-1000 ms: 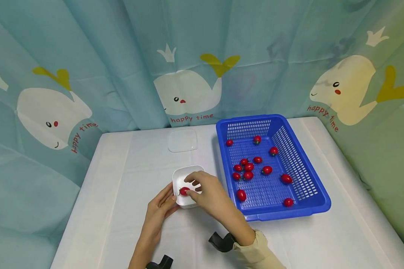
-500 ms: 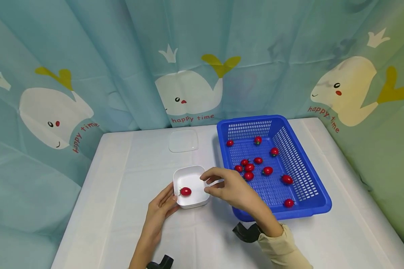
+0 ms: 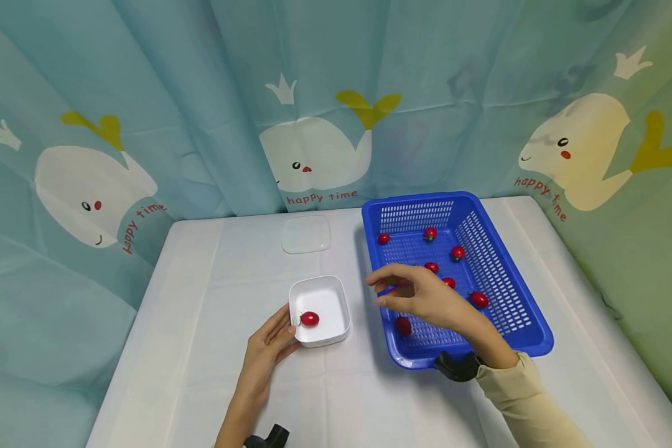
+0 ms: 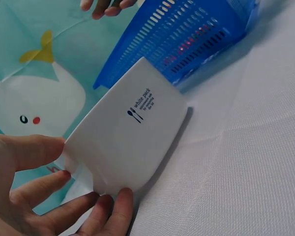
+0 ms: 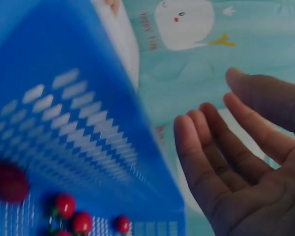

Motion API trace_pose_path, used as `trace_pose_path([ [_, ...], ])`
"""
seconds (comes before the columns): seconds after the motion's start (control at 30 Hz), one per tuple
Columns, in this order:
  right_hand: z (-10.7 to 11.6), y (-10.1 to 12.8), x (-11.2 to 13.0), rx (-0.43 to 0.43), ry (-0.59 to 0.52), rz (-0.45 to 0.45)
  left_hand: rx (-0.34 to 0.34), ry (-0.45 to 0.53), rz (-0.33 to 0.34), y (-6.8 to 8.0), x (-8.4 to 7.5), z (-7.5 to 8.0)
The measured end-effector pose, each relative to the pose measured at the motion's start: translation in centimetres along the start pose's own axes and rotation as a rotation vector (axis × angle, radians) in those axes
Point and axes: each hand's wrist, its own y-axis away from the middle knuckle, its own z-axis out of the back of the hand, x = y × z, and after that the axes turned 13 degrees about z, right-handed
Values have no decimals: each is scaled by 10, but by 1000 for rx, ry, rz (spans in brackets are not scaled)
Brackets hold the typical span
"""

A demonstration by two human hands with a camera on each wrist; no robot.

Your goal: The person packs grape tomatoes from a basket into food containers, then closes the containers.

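My left hand (image 3: 264, 351) holds a small white plastic box (image 3: 331, 305) by its left side, thumb at the rim and fingers along the wall. One red cherry tomato (image 3: 310, 318) lies inside, near the box's left wall. In the left wrist view, the box (image 4: 123, 128) shows "white pack" lettering and a fork and spoon mark. Over the left rim of a blue plastic basket hovers my right hand (image 3: 422, 297), fingers loosely bent and holding nothing. Several cherry tomatoes (image 3: 478, 299) are spread over the basket floor, some of them hidden by that hand.
The blue basket (image 3: 540, 339) stands on the right of the white-covered table (image 3: 201, 348), with slotted walls and a raised rim. Behind the white box lies a clear lid (image 3: 306, 235). A whale-print curtain (image 3: 213, 155) hangs along the table's back.
My right hand has drawn out of the white box, leaving the cherry tomato in it, and moved right to above the basket's left side. The left hand has stayed on the box.
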Motion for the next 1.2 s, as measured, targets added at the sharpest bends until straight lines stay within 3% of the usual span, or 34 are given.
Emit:
trace_pose_path([
  [0.27, 35, 5, -20, 17, 75, 0, 3, 4, -3, -1, 1, 1],
  [0.5, 58, 3, -39, -60, 217, -60, -1, -1, -13, 0, 1, 0],
  [0.8, 72, -6, -68, -214, 355, -209, -5, 6, -7, 0, 1, -1],
  [1.2, 79, -23, -100, -272, 521, -330, -3, 12, -8, 0, 1, -1],
])
